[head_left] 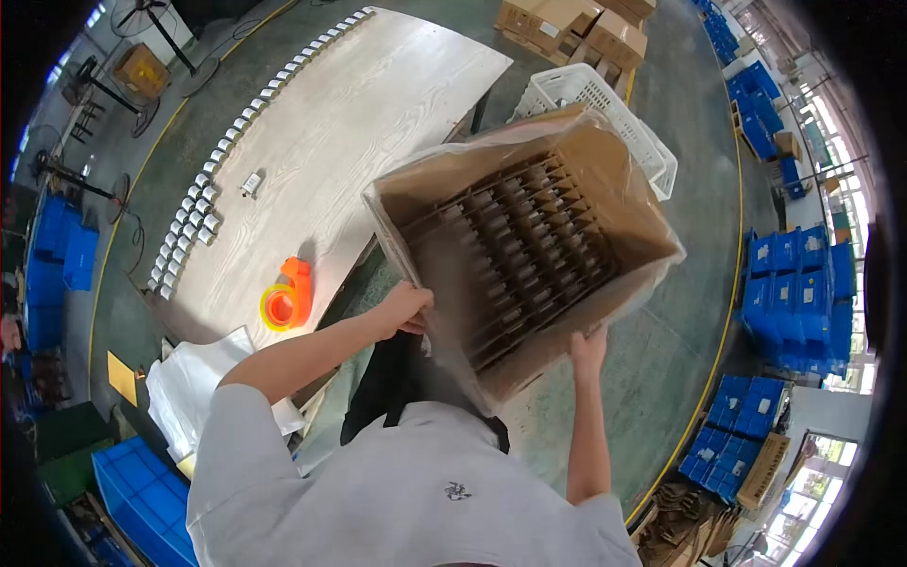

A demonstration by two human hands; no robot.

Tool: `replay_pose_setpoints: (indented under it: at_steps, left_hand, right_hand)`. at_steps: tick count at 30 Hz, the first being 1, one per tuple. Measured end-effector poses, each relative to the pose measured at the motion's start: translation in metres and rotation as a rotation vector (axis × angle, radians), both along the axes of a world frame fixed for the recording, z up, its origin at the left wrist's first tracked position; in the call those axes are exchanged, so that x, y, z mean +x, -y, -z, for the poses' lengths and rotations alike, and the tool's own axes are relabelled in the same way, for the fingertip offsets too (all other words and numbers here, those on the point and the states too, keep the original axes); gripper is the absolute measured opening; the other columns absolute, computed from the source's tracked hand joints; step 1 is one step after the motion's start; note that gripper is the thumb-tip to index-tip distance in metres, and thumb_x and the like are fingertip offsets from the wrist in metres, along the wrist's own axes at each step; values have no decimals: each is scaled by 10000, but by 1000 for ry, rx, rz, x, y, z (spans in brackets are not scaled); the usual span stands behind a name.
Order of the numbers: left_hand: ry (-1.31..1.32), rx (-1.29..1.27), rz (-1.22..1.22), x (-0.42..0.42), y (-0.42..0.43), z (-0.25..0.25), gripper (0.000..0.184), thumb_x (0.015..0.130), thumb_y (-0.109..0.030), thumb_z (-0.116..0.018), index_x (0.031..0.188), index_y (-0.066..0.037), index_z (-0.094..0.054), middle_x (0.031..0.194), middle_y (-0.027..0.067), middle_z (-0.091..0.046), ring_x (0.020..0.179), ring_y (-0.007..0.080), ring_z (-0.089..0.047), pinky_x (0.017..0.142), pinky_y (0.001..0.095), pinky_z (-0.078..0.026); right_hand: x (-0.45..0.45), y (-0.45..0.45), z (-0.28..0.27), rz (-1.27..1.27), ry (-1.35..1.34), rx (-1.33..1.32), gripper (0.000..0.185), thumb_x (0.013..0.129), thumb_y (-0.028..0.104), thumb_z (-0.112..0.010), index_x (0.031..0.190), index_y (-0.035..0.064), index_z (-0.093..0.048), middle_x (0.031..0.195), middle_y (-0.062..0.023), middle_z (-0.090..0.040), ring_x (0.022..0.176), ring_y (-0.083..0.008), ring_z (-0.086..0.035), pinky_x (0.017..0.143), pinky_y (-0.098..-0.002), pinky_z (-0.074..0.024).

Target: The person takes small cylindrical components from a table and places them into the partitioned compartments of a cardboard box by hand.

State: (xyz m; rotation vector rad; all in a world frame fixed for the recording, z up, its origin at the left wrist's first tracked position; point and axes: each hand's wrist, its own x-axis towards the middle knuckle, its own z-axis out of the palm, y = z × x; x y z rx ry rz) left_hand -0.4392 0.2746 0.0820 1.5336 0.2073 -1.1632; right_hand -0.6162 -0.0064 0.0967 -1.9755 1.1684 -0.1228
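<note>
A large open cardboard box (614, 180) with a clear plastic liner is tilted in front of my body. Inside it, a cardboard divider grid (539, 246) holds rows of small metallic parts; its left portion is blurred. My left hand (407, 308) grips the near left edge of the box, fingers curled round the liner and rim. At the near right side, my right hand (588, 348) holds the box wall from outside, its fingers partly hidden. An orange tape dispenser (299, 291) with yellow tape lies on the wooden table (350, 113), left of the box.
White-topped cylindrical parts (203, 194) line the table's left edge; one small part (251, 183) stands apart. White plastic crates (605, 104) are behind the box. Cardboard cartons (543, 24) sit at the back, blue bins (794, 293) at right, and white bags (194, 378) near left.
</note>
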Motion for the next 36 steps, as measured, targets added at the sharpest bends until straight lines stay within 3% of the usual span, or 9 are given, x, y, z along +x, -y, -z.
replay_pose_setpoints:
  at_steps: [3, 6, 12, 15, 19, 25, 29, 30, 36]
  left_hand:
    - [349, -90, 149, -17, 26, 43, 204, 747, -194, -550, 812, -1, -565, 702, 103, -543, 673, 261, -616, 570, 388, -510]
    - [-242, -179, -123, -57, 72, 23, 258, 784, -278, -522, 857, -51, -619, 757, 59, -594, 708, 195, -608, 563, 325, -463]
    - [-378, -139, -80, -98, 162, -11, 295, 802, -284, -541, 999, -66, -563, 900, 79, -579, 900, 208, -600, 699, 346, -451]
    - [166, -224, 381, -121, 165, 19, 394, 827, -354, -510, 1104, -74, -512, 1064, 122, -527, 885, 227, -608, 726, 357, -448]
    - [-433, -358, 453, -84, 134, -36, 492, 863, -422, -458, 1219, -83, -442, 1231, 172, -409, 876, 248, -619, 772, 373, -464]
    - [-130, -323, 438, 30, -2, -37, 286, 817, -287, -584, 1008, -74, -595, 919, 61, -632, 832, 213, -623, 720, 341, -487]
    - [939, 559, 102, 162, -166, 122, 307, 784, -279, -542, 962, -39, -614, 894, 142, -631, 868, 279, -599, 737, 421, -479]
    - [974, 650, -225, 161, -206, 42, 235, 792, -275, -563, 904, -87, -649, 833, 134, -647, 824, 271, -617, 751, 380, -485]
    - [558, 1299, -619, 226, -376, 70, 519, 786, -434, -532, 1246, -208, -453, 1341, 139, -355, 1192, 337, -398, 909, 559, -351]
  right_hand:
    - [8, 45, -13, -24, -14, 37, 568, 819, 128, -484, 1308, -80, -283, 1259, -276, -415, 1183, -349, -410, 982, -380, -337]
    - [0, 114, 15, -107, 6, -122, 523, 846, 121, -451, 1305, -74, -293, 1250, -268, -430, 1172, -348, -424, 955, -366, -360]
    - [9, 150, -37, -26, 99, -86, 539, 903, 274, -455, 1310, -48, -312, 1280, -216, -428, 1183, -328, -421, 971, -399, -341]
    - [-32, 240, 29, -274, 70, -379, 439, 927, 262, -411, 1236, -50, -405, 1159, -212, -525, 1072, -325, -501, 910, -384, -381]
    - [-36, 239, 4, -305, 6, -501, 400, 906, 174, -399, 1234, -54, -409, 1193, -253, -488, 1100, -409, -459, 908, -437, -366]
    - [3, 256, -38, -402, -453, -557, 389, 871, 172, -460, 1181, -63, -450, 1147, -286, -496, 1063, -419, -472, 870, -431, -395]
    - [94, 206, -86, -231, -280, -969, 411, 876, 184, -466, 1238, -9, -436, 1201, -238, -484, 1063, -387, -492, 870, -420, -409]
    - [133, 168, -104, -292, -160, -982, 415, 875, 181, -464, 1247, 1, -433, 1216, -227, -479, 1077, -377, -488, 879, -413, -408]
    - [355, -57, -104, -990, 405, -850, 398, 831, 79, -500, 1221, 13, -458, 1214, -190, -484, 1087, -339, -490, 884, -381, -411]
